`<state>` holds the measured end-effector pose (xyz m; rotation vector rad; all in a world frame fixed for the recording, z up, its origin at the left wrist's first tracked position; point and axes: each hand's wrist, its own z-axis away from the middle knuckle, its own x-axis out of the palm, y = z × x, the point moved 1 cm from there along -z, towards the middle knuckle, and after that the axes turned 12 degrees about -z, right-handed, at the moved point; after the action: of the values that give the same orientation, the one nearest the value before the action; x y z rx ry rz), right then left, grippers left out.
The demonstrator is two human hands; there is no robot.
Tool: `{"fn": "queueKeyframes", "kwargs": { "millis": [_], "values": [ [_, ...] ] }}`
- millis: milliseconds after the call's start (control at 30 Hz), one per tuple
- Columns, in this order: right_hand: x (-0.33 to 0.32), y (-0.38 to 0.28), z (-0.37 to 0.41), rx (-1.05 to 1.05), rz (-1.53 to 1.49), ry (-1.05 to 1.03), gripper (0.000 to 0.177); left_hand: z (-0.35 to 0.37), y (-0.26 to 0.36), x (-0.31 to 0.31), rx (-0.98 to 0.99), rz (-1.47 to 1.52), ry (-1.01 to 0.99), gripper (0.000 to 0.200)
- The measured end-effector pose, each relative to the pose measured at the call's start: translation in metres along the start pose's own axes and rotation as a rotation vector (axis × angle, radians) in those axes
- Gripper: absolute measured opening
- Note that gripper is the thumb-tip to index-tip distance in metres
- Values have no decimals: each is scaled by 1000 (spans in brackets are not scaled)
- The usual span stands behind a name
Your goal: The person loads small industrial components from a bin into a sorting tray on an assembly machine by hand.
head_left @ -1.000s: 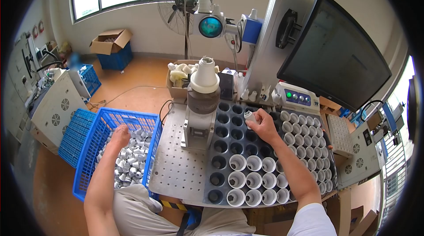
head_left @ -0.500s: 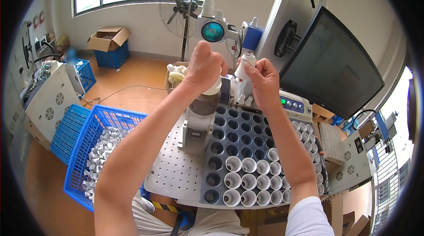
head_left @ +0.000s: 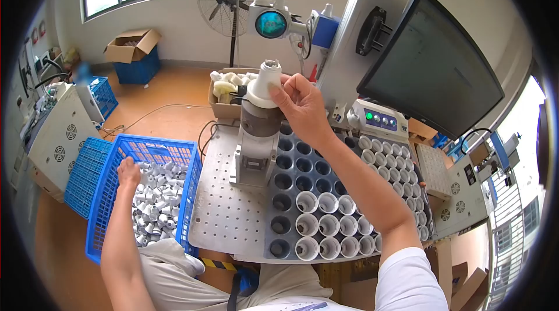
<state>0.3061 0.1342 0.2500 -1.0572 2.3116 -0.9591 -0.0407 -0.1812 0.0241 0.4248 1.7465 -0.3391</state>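
My right hand (head_left: 300,101) has its thumb and fingers on a white cone-shaped part (head_left: 268,81), which stands upright on top of the grey cylindrical fixture (head_left: 259,119). My left hand (head_left: 128,172) is over the left side of the blue basket (head_left: 194,194), closed, and whether it holds anything is hidden. Many small white and grey parts (head_left: 157,206) lie in that basket. Right of the fixture, a dark tray (head_left: 281,201) has rows of round holes, several filled with white cups (head_left: 329,225). A round teal lens (head_left: 271,24) is above the cone-shaped part.
A perforated metal plate (head_left: 224,218) lies between the basket and the tray. The large monitor (head_left: 434,72) and a control box with lit buttons (head_left: 379,120) stand to the right. Behind the fixture are an open carton (head_left: 224,109) and a fan (head_left: 228,7).
My left hand has moved from the fixture down to the basket. My right hand has moved left, and the cone-shaped part now sits on the fixture. The view has shifted slightly.
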Motion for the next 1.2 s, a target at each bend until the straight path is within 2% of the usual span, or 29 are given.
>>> {"fn": "queueKeyframes", "kwargs": {
  "millis": [33,67,100,133,167,233,367,467,567,600,700,733,800,900,1000,1100,1133,1200],
  "values": [
    [-8,-4,3,-18,14,-14,38,17,-14,1,118,-73,-253,33],
    [-26,-14,9,89,121,-78,31,12,-43,34,173,-56,-394,32],
    [-46,-17,18,216,201,-105,29,38,-4,-42,-26,97,-618,32],
    [-65,-19,26,340,276,-133,27,9,-46,29,-6,242,-514,30],
    [-84,-22,36,461,344,-162,27,7,-41,22,102,114,-323,26],
    [-129,-18,63,647,624,-285,36,-8,-48,36,151,90,-145,22],
    [-176,-38,110,949,1014,-508,50,-9,-41,34,217,30,-167,22],
    [-178,-50,136,1050,1009,-500,60,-5,-43,38,257,-46,-232,21],
    [-162,-53,152,954,1224,-567,62,0,-39,40,242,-24,-297,22],
    [-154,-56,152,1021,1230,-550,63,5,-35,37,235,-23,-270,22],
    [-153,-50,160,1009,1235,-504,63,16,-22,27,265,14,-266,26],
    [-154,-49,162,1010,1217,-489,62,12,-22,30,239,32,-335,28],
    [-156,-49,163,1012,1184,-460,60,18,-19,24,250,16,-310,27],
    [-162,-55,160,867,1131,-416,52,23,-25,21,263,-5,-278,24],
    [-172,-55,140,782,988,-278,46,23,-34,25,247,-44,-320,23],
    [-161,-43,109,748,843,-178,47,26,-28,18,217,-35,-307,24],
    [-154,-35,101,816,727,-131,45,27,-24,13,202,-39,-314,26],
    [-147,1,99,647,682,-90,41,26,-19,9,199,-51,-333,27]
  ]
}}
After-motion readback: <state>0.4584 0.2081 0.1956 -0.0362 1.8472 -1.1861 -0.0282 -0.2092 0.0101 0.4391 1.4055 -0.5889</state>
